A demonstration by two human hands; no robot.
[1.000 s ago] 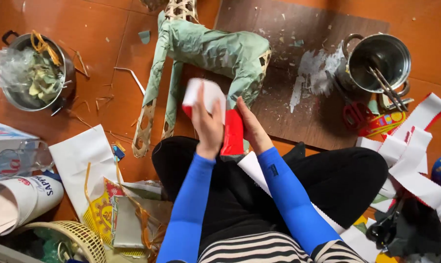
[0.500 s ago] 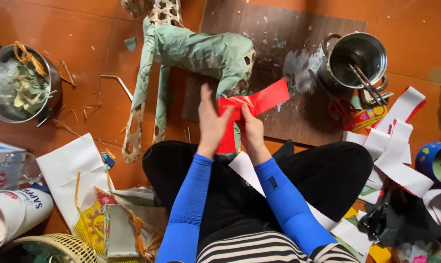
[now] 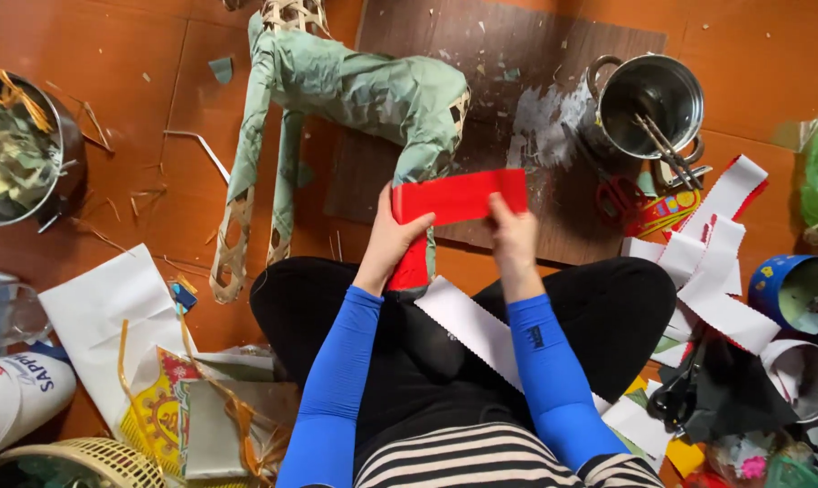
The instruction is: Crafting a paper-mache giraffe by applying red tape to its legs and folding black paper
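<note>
The top edge of the frame is cutting off the woven head of the paper-covered animal frame. The left hand is hiding part of the red paper strip (its lower fold too). The left edge is cropping the pot of scraps.

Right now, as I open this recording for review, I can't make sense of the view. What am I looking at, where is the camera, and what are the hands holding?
The camera sits on a person's head and looks straight down, so you see blue sleeves, lap and the floor. There is no machine, only two bare hands. The left hand and the right hand hold a red paper strip between them, stretched flat above the knees. Beyond it on the orange floor lies a woven frame figure covered in green paper, partly on a dark board. A metal pot with sticks stands at the right, beside red scissors and white paper strips. Another pot of scraps is at the left.
</note>
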